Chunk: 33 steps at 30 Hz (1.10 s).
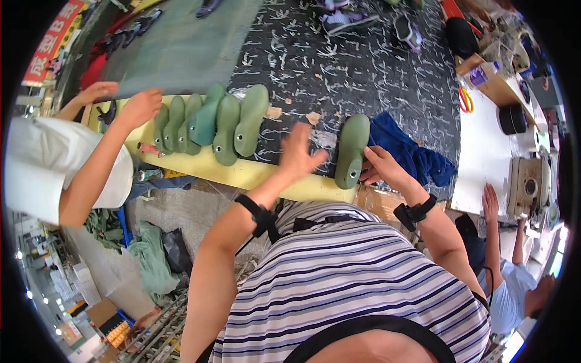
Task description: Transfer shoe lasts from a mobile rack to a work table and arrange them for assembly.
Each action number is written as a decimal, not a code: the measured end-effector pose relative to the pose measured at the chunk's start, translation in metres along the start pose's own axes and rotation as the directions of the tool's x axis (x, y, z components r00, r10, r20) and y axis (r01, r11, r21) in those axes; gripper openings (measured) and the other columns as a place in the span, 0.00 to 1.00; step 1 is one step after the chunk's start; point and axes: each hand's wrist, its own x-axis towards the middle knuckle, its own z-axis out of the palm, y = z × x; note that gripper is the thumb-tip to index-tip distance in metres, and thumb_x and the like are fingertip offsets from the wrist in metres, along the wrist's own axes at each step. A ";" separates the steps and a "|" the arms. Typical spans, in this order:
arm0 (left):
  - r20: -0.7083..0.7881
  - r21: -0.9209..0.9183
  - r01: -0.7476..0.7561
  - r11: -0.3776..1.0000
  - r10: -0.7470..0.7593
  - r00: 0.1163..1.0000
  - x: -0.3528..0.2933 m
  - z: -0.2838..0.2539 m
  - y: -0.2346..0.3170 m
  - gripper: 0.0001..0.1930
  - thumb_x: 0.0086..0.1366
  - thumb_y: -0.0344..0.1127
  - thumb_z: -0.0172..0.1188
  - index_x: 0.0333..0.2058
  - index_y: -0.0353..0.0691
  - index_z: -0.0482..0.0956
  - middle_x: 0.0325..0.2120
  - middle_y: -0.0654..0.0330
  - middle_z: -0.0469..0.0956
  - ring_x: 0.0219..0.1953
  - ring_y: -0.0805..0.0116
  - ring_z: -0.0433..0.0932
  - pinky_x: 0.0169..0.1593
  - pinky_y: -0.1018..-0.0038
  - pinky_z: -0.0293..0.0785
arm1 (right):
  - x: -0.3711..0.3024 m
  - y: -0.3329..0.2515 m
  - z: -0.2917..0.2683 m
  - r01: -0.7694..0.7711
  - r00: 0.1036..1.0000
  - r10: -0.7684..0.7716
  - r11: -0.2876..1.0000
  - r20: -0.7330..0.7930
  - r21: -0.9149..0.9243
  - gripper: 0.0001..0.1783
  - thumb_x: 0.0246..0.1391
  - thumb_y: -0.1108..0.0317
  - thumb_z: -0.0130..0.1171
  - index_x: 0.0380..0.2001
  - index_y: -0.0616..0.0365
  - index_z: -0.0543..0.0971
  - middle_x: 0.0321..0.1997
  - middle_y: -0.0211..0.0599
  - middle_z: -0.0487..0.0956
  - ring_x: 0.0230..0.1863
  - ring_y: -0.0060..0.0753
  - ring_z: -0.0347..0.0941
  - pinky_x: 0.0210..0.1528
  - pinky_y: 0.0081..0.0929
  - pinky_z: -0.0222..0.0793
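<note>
A green shoe last (353,145) lies at the table's near edge, a round hole showing in its heel end. My right hand (387,168) is at the right side of this last, with bent fingers against its edge; the fingertips are partly hidden. To the left of it my left hand (298,152) hovers over the table with fingers apart and nothing in them. Further left, several more green shoe lasts (252,121) stand in a row along the yellow edge strip (242,179). One of them, a bluish-green last (207,118), differs in colour.
A dark blue cloth (405,148) lies crumpled right of the last. The black tabletop (284,66) bears white scrawls and shoe uppers (348,23) at the far side. At left, a co-worker's hand (140,109) is near the row. Another person (511,290) sits at right by a white table (469,163).
</note>
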 end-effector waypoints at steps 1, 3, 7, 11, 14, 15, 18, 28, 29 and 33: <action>0.193 -0.272 -0.002 0.962 0.056 0.980 -0.002 -0.016 0.041 0.43 0.43 0.48 0.71 0.56 0.41 0.61 0.54 0.50 0.66 0.61 0.49 0.61 0.55 0.49 0.60 | 0.008 -0.001 0.000 0.015 1.000 -0.015 1.000 0.005 -0.003 0.30 0.66 0.48 0.45 0.53 0.69 0.64 0.38 0.49 0.78 0.32 0.38 0.80 0.29 0.26 0.79; 0.174 -0.069 -0.294 0.953 0.301 0.938 -0.023 0.003 0.062 0.48 0.42 0.48 0.71 0.61 0.41 0.57 0.62 0.44 0.55 0.66 0.45 0.54 0.59 0.47 0.56 | 0.024 -0.009 0.010 -0.052 0.998 0.052 0.999 0.024 0.007 0.27 0.66 0.52 0.44 0.50 0.72 0.67 0.39 0.48 0.76 0.29 0.37 0.79 0.30 0.29 0.79; 0.042 -0.064 -0.164 0.984 0.167 0.985 -0.016 0.014 0.057 0.40 0.50 0.32 0.64 0.61 0.34 0.56 0.62 0.38 0.53 0.65 0.40 0.55 0.63 0.55 0.57 | 0.080 -0.001 0.042 0.071 0.990 -0.081 0.993 0.115 0.092 0.22 0.65 0.57 0.46 0.47 0.70 0.69 0.39 0.47 0.77 0.33 0.39 0.79 0.34 0.32 0.80; -0.244 0.056 -0.035 0.998 0.048 0.969 -0.017 -0.025 -0.002 0.35 0.52 0.23 0.60 0.59 0.32 0.59 0.60 0.39 0.57 0.62 0.39 0.59 0.63 0.59 0.59 | 0.073 -0.045 0.095 0.126 0.941 -0.168 0.980 0.295 0.154 0.24 0.66 0.57 0.48 0.52 0.69 0.68 0.43 0.46 0.77 0.41 0.35 0.78 0.41 0.30 0.78; -0.374 0.188 0.030 0.982 0.044 0.926 -0.024 -0.063 -0.018 0.35 0.53 0.23 0.60 0.60 0.33 0.58 0.60 0.39 0.57 0.61 0.39 0.59 0.63 0.58 0.59 | 0.042 -0.052 0.116 0.294 0.831 -0.251 0.956 0.496 -0.008 0.23 0.66 0.58 0.48 0.53 0.68 0.68 0.44 0.45 0.77 0.41 0.34 0.78 0.42 0.28 0.77; -0.376 0.152 0.046 0.987 0.015 0.927 -0.027 -0.076 -0.009 0.33 0.53 0.26 0.61 0.58 0.30 0.59 0.58 0.39 0.59 0.60 0.38 0.59 0.62 0.57 0.59 | 0.042 -0.043 0.113 0.344 0.779 -0.247 0.937 0.576 -0.064 0.23 0.65 0.58 0.50 0.53 0.68 0.69 0.44 0.44 0.77 0.41 0.31 0.77 0.41 0.26 0.77; -0.433 0.206 0.069 0.976 0.027 0.901 -0.064 -0.085 -0.002 0.32 0.53 0.27 0.61 0.58 0.31 0.61 0.58 0.39 0.60 0.60 0.40 0.60 0.62 0.57 0.60 | 0.025 -0.028 0.097 0.428 0.746 -0.149 0.854 0.649 -0.296 0.20 0.64 0.62 0.51 0.51 0.68 0.72 0.42 0.39 0.78 0.41 0.26 0.77 0.40 0.24 0.76; -0.513 -0.029 0.556 0.831 -0.490 0.705 -0.266 -0.026 0.012 0.27 0.52 0.27 0.61 0.54 0.35 0.67 0.53 0.43 0.66 0.55 0.43 0.67 0.58 0.61 0.65 | -0.005 0.031 -0.076 0.312 0.646 -0.726 -0.029 0.235 -0.950 0.32 0.49 0.59 0.62 0.55 0.63 0.69 0.56 0.55 0.70 0.57 0.59 0.65 0.58 0.44 0.63; -0.524 -0.050 0.548 0.835 -0.489 0.697 -0.273 -0.023 0.021 0.26 0.53 0.27 0.61 0.53 0.36 0.68 0.53 0.43 0.67 0.55 0.43 0.67 0.57 0.61 0.65 | -0.006 0.038 -0.083 0.322 0.652 -0.716 -0.039 0.251 -0.946 0.32 0.49 0.59 0.62 0.55 0.63 0.69 0.56 0.55 0.70 0.57 0.59 0.65 0.58 0.44 0.63; -0.517 -0.117 0.543 0.831 -0.518 0.682 -0.270 -0.007 0.046 0.26 0.53 0.29 0.61 0.53 0.35 0.69 0.52 0.44 0.68 0.55 0.42 0.67 0.57 0.60 0.65 | -0.025 0.064 -0.107 0.129 0.686 -0.715 -0.063 0.135 -0.990 0.30 0.50 0.58 0.62 0.53 0.63 0.70 0.56 0.55 0.69 0.60 0.58 0.62 0.58 0.45 0.60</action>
